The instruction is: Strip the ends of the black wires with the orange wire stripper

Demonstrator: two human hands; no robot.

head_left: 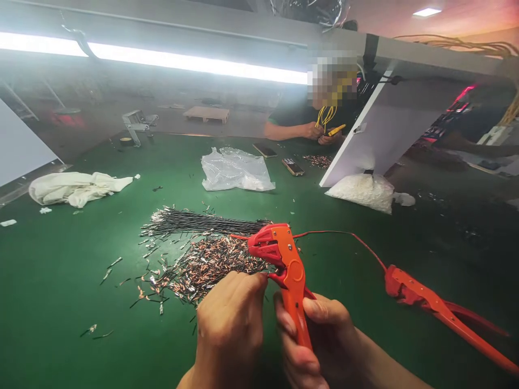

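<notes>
Perhaps squeezing the stripper [292, 266] clasped in the right hand [329, 324] nips the left hand [231, 316], grip hidden, just beside it.

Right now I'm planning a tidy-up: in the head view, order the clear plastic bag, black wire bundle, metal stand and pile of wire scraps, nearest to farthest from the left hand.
1. Pile of wire scraps: just beyond the left hand.
2. Black wire bundle: behind the pile.
3. Clear plastic bag: past the bundle.
4. Metal stand: farthest back, off left.
</notes>
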